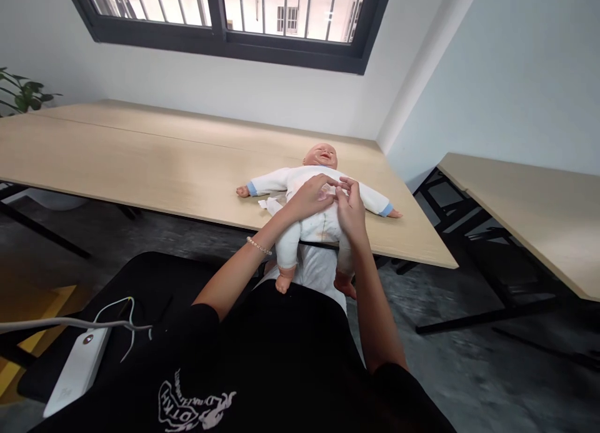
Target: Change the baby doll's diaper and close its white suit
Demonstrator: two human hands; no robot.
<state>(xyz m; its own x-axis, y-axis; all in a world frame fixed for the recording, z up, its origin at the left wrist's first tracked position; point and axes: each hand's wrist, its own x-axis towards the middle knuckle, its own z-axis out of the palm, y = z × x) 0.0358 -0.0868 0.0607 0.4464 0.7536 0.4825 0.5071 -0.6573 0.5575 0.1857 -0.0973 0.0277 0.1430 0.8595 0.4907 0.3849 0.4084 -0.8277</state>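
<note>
A baby doll (321, 156) in a white romper with blue cuffs lies on its back at the near edge of a long wooden table (140, 164), arms spread, legs hanging over the edge. My left hand (313, 195) rests on the doll's chest with its fingers curled, pinching the romper's front. My right hand (349, 205) is beside it, fingertips pinched on the same cloth at the chest. A beaded bracelet (259, 247) is on my left wrist.
A crumpled white tissue (270, 204) lies by the doll's right side. A second wooden table (529, 208) stands at the right, with a gap of floor between. A white power bank (77, 370) with cables rests on my lap at lower left. A plant (21, 92) is far left.
</note>
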